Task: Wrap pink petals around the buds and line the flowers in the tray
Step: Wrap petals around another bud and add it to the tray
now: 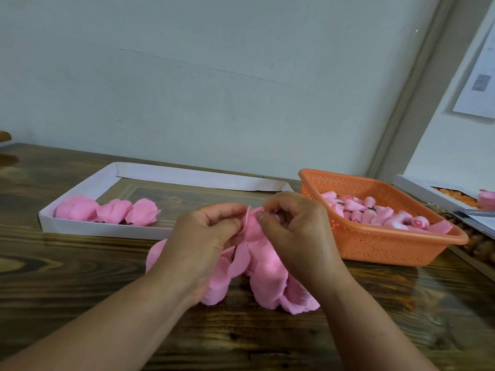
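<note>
We count three finished flowers (107, 214) lying side by side in the near-left corner of the white tray (192, 174), at about ten o'clock from our hands, so the row is only begun and most of the tray floor shows bare to their right. A fourth flower is in the making: our left hand (207, 231) and right hand (292, 223) meet at the centre of the worktop (80, 263), each with its grip closed — thumb and fingertips pinching the pink petal (251, 226) held between them. Whether a bud already sits inside that petal we cannot tell, since the fingers hide it. Beneath our wrists, at six o'clock, a loose heap of petals (265, 279) waits, and at two o'clock the orange basket (375, 242) is well stocked with buds (375, 212), so by our judgement far more is left than done. For room, the tray's low near wall runs just beyond our left knuckles, and a finished flower will have to lift over it; the free slot lies just right of the third flower, around eleven o'clock. The basket's near corner stands close beside our right hand, leaving little swing that way. At three o'clock a second box (417, 188) crowds the worktop's right edge — the near side, toward us, is open wood.
</note>
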Demonstrator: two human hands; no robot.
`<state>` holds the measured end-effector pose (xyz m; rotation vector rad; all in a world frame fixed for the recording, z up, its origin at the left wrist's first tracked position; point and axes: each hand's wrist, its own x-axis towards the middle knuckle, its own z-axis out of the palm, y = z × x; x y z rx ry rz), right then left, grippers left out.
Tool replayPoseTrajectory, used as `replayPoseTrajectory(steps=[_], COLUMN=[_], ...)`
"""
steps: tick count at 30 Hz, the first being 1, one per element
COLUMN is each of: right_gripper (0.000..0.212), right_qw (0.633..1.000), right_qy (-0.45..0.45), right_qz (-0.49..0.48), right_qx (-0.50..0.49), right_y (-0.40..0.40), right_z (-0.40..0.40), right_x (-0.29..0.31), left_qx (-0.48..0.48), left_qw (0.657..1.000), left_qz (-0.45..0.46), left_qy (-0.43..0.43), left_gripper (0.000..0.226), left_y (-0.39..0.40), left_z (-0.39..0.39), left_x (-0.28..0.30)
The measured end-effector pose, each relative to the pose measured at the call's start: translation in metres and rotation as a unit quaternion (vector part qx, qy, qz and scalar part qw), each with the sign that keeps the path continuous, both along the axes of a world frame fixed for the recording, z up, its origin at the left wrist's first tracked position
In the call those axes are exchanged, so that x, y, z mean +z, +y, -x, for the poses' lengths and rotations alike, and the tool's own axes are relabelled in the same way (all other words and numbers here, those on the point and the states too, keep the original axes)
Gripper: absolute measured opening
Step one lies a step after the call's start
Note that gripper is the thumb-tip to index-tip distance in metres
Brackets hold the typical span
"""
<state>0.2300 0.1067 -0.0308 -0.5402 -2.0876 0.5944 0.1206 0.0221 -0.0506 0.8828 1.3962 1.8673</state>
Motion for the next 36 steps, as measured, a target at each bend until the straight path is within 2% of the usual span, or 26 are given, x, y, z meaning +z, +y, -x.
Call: replayPoseTrajectory(steps=[2,5,8,13,18,21,23,30,36], right_gripper=[0.020,0.022,0.020,0.014,0.018,0.026,0.021,0.014,0.018], right_qw=[1.000,1.000,1.000,1.000,0.998,1.000,1.000,1.000,0.997], right_qy=[0.004,0.004,0.007,-0.018,-0.056,-0.031,-0.010,-0.016,-0.073], right_qz=[0.008,0.019,0.016,0.004,-0.012,0.003,0.012,0.008,-0.005], right_qx=[-0.006,-0.011,-0.009,0.005,0.005,-0.001,-0.004,-0.017,0.010], right_y=[0.0012,0.0021,0.0009,-0.0001,-0.0027,-0.0010,-0.0006,-0.0038,-0.0053], right_z=[-0.0004,-0.0004,0.0003,0.0022,0.0042,0.0034,0.0030,0.0045,0.0034], right_x=[0.0000,0.0004,0.0001,-0.0014,-0.0036,-0.0032,-0.0025,-0.0020,-0.0006], left_qx=[-0.011,-0.055,-0.007,0.070,0.084,0.061,0.044,0.075,0.098], left_qw=[1.000,0.993,0.976,0.956,0.958,0.984,0.991,0.982,0.972], left_qz=[0.000,-0.006,-0.011,-0.026,-0.014,-0.016,-0.009,0.012,-0.006], left_qy=[0.014,0.106,0.216,0.285,0.276,0.165,0.123,0.175,0.213], left_gripper=[0.024,0.023,0.028,0.024,0.027,0.013,0.017,0.006,0.017], left_y=[-0.0003,-0.0029,-0.0032,-0.0043,-0.0060,-0.0041,-0.0037,-0.0023,-0.0027], left_z=[0.0012,-0.0019,-0.0059,-0.0063,-0.0069,-0.0043,-0.0036,-0.0049,-0.0035], left_x=[-0.0007,-0.0019,-0.0033,-0.0007,0.0009,0.0013,0.0012,0.0000,-0.0007])
